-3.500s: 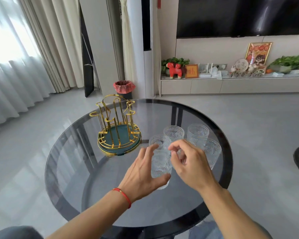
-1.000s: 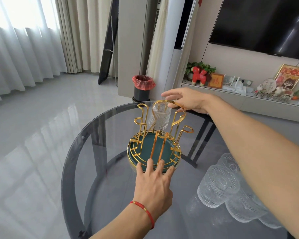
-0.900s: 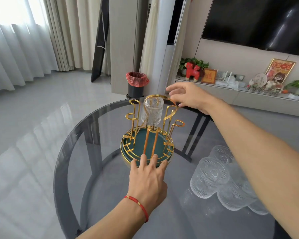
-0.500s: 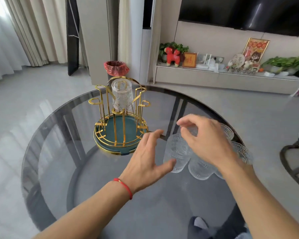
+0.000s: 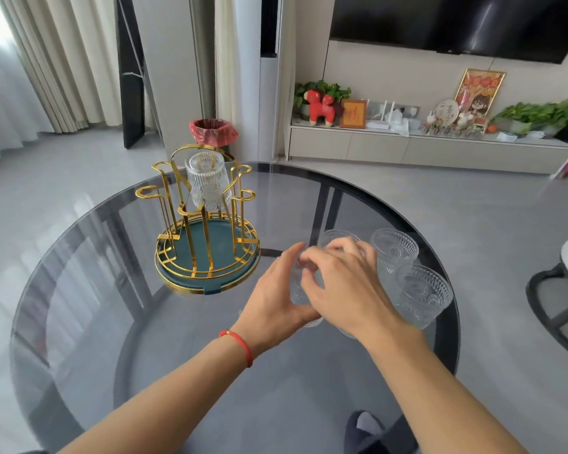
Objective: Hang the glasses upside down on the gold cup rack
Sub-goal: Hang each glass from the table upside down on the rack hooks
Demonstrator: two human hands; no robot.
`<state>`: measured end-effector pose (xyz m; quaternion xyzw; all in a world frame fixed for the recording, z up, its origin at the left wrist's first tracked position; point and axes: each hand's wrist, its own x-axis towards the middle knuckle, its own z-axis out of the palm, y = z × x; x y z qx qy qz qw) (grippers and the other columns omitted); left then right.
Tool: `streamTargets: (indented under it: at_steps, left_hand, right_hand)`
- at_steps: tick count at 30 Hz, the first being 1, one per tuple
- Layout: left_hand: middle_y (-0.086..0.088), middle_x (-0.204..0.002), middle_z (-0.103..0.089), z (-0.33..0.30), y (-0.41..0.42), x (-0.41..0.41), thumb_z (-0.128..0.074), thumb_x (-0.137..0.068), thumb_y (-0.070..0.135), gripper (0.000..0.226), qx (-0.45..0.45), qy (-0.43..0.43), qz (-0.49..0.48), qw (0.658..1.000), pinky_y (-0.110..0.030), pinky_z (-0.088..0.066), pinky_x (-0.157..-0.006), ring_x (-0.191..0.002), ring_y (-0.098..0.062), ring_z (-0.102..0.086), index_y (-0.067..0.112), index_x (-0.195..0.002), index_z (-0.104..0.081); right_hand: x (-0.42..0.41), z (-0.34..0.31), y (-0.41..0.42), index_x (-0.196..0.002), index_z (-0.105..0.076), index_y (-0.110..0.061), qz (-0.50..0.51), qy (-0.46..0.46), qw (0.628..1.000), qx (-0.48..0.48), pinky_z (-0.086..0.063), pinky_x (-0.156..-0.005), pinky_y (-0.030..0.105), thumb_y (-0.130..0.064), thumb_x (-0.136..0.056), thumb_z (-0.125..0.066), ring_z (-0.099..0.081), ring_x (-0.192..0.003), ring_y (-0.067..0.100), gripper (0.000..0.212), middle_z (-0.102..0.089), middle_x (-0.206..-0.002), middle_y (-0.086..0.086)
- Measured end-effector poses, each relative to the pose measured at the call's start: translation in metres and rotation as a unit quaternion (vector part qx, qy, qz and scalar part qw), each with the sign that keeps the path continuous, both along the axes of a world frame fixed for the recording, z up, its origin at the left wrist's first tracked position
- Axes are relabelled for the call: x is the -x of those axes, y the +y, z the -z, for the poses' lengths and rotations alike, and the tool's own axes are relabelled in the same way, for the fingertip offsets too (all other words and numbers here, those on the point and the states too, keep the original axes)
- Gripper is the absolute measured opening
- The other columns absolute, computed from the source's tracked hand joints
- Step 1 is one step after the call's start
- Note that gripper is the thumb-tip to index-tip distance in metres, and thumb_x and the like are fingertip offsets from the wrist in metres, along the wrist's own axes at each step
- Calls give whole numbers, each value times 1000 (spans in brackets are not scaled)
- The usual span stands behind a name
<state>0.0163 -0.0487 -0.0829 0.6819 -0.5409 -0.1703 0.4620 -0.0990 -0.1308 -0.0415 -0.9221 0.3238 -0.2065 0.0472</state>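
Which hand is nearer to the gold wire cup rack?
Left. The left hand is just right of the gold wire cup rack; the right hand is farther right.

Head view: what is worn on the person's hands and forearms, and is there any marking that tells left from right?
Both forearms are bare, with no sleeves reaching into view. Neither the left hand nor the right hand wears a glove, and no rings show. The only marker is a thin red string bracelet with a small gold bead on the left wrist; the right wrist is bare.
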Motion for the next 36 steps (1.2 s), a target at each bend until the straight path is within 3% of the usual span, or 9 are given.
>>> streamTargets:
  at_steps: [6, 9, 13, 18, 21, 24, 27, 31, 36]
  left_hand:
    - [3, -139, -53, -6, 10, -14, -88, -71, 40, 97, -14, -33, -41, 999, -11, -36, -96, -127, -13, -49, 22, -152, -39]
    - [4, -125, -56, -14, 20, -25, -86, -70, 46, 83, -33, -18, -76, 996, -19, -46, -91, -115, -13, -54, 28, -142, -49]
    - [1, -110, -66, -34, 38, -45, -80, -60, 54, 71, -41, 169, -117, 978, -30, -61, -69, -97, -14, -67, 29, -122, -57]
    - [-15, -112, -63, -48, 56, -61, -75, -63, 34, 63, 3, 408, -114, 906, -42, -64, -66, -94, -23, -69, 12, -119, -59]
    - [-14, -108, -62, -48, 62, -60, -68, -70, 20, 62, 35, 486, -89, 869, -54, -65, -75, -88, -21, -70, -2, -126, -54]
    - [-20, -117, -63, -44, 66, -61, -68, -74, 17, 60, 40, 505, -58, 860, -55, -63, -85, -108, -32, -66, -2, -129, -52]
    - [-3, -116, -73, -40, 73, -75, -65, -82, 33, 50, 5, 384, -38, 922, -39, -63, -88, -111, -16, -68, 15, -128, -60]
    - [7, -115, -73, -32, 86, -103, -43, -92, 51, 51, -43, 222, -52, 973, -35, -60, -91, -106, -6, -67, 29, -133, -63]
    - [3, -135, -64, -7, 93, -115, -62, -92, 30, 44, -121, -223, -88, 963, -39, -48, -105, -126, -16, -52, 25, -136, -63]
  right_hand:
    - [0, -4, 4, -98, -71, -21, -45, -79, 996, 18, -38, -104, 44, -22, -96, -60, -63, -105, 23, 12, -71, -98, -7]
    - [0, -5, 8, -100, -72, -16, -80, -133, 988, 27, -46, -97, 44, -15, -93, -63, -65, -100, 25, 11, -71, -99, -3]
    - [-5, -4, 22, -111, -70, -18, -109, -200, 971, -79, -53, -89, 33, -18, -99, -60, -65, -98, 13, 16, -66, -108, -7]
    - [-14, 4, 38, -140, -51, -39, -71, -114, 953, -273, -48, -99, 31, -55, -104, -44, -62, -115, 6, 40, -62, -129, -11]
    - [-25, 2, 48, -135, -52, -44, -56, -203, 853, -478, -57, -87, 25, -56, -104, -44, -77, -90, 13, 34, -62, -123, -9]
    - [-29, -4, 46, -130, -62, -30, -72, -280, 733, -616, -62, -81, 40, -41, -104, -54, -74, -94, 32, 29, -62, -132, 7]
    - [-26, -8, 42, -123, -69, -23, -98, -303, 716, -622, -62, -77, 39, -38, -92, -70, -71, -105, 33, 34, -70, -125, 15]
    - [-17, -18, 34, -116, -71, -34, -74, -327, 810, -481, -60, -71, 30, -43, -79, -82, -71, -98, 15, 40, -71, -110, 9]
    - [-8, -39, 25, -124, -69, -32, -105, -390, 824, -396, -59, -73, 29, -39, -81, -77, -75, -96, 18, 44, -77, -109, -2]
